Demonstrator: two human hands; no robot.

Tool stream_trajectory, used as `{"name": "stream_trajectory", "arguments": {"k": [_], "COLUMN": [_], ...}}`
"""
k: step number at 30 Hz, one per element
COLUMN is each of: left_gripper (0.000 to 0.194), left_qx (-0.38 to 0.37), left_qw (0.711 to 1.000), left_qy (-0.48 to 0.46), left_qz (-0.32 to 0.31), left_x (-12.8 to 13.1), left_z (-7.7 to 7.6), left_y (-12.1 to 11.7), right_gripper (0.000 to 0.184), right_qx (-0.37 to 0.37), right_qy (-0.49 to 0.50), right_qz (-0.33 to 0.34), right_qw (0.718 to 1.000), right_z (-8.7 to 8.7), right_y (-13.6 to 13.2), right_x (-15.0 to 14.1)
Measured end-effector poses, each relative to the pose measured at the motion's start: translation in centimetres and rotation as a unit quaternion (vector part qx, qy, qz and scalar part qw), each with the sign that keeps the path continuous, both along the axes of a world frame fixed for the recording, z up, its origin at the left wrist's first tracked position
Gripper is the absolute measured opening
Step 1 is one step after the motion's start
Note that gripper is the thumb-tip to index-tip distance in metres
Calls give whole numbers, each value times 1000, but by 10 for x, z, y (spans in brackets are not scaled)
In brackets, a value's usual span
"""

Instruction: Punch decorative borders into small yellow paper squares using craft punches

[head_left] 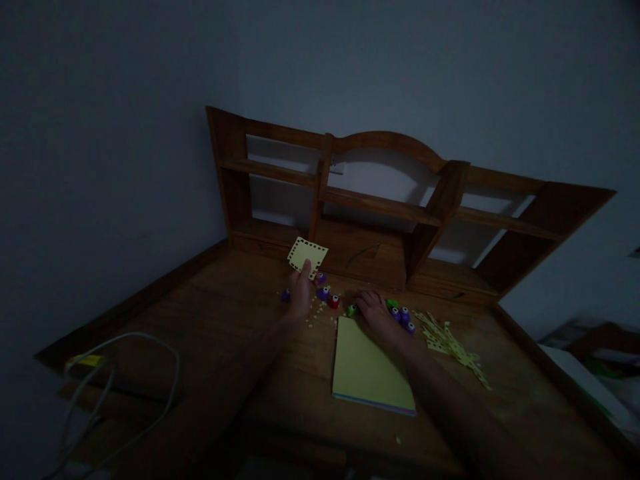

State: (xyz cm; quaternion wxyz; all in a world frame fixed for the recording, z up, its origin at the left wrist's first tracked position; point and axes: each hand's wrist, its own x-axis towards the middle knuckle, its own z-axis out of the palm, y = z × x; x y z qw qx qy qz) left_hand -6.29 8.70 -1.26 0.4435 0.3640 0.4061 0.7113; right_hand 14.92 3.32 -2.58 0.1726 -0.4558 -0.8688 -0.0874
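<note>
My left hand (pixel 301 291) pinches a pale yellow paper square (pixel 307 255) between thumb and fingers, raised above the desk. Small holes run along the square's edges. My right hand (pixel 373 307) lies palm down at the top of a pad of yellow paper (pixel 370 370), its fingers spread among small craft punches. Next to its fingertips sits a green punch (pixel 353 310); what lies under the palm is hidden. A red punch (pixel 334 302) and a purple punch (pixel 323 293) stand between my hands. More purple punches (pixel 404 316) cluster right of my right hand.
Punched yellow paper strips (pixel 453 345) lie heaped on the right of the wooden desk (pixel 285 387). Tiny paper bits (pixel 317 310) are scattered near the punches. A wooden shelf unit (pixel 383 203) stands along the back. A white cable (pixel 175 360) loops at the left front.
</note>
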Motion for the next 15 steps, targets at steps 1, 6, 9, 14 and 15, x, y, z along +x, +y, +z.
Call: {"name": "stream_trajectory", "arguments": {"k": [1, 6, 9, 14, 15], "left_gripper": [52, 52, 51, 51, 50], "left_qx": [-4, -11, -10, 2, 4], "left_qw": [1000, 1000, 1000, 997, 996], "left_qy": [0, -20, -13, 38, 32], "left_qz": [5, 0, -17, -61, -78], "left_x": [-1, -1, 2, 5, 5], "left_z": [-3, -13, -16, -23, -24], "left_y": [3, 11, 10, 11, 12], "right_gripper": [24, 38, 40, 18, 14], "right_qx": [2, -1, -35, -92, -94], "right_qy": [4, 38, 57, 95, 109], "right_qz": [3, 17, -37, -59, -58], "right_qw": [1000, 999, 997, 989, 988], "right_z": [2, 16, 22, 19, 17], "right_y": [-2, 9, 29, 51, 53], "right_x": [-1, -19, -44, -82, -86]}}
